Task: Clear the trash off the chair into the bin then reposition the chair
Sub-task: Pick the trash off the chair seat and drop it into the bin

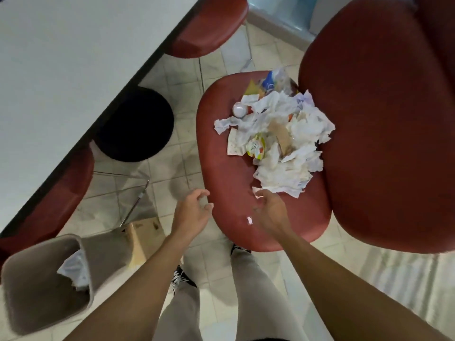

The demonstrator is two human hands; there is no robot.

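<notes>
Two bare hands reach toward the red chair [229, 153], whose seat carries the trash pile [275, 139] at the 1 o'clock part of the view, heaped toward the backrest. Left hand [193, 210]: fingers loosely curled and apart, holding nothing, poised at the seat's near-left edge. Right hand [270, 210]: fingers spread above the seat, holding nothing, its tips just short of the pile's nearest crumpled paper. Pile contents: white crumpled tissues, a yellow wrapper [256, 150], a small white cup [240, 110], and plastic packaging at the far end. One small paper scrap [250, 220] lies apart on the seat, beside the right wrist. Bin [46, 284]: on the floor at 8 o'clock, already holding some white paper, mouth tilted toward the person. A white worktop [73, 57] fills the 10 o'clock corner, with a dark round stool [135, 124] under its edge.

Judged step: gathering a load. Best practice would be to cup both hands around the pile's flanks, compress the light paper inward so the cup and wrapper are trapped inside, and lift low across to the bin. Loose tissues are likely to shed; the stray scrap needs a separate pinch.
</notes>
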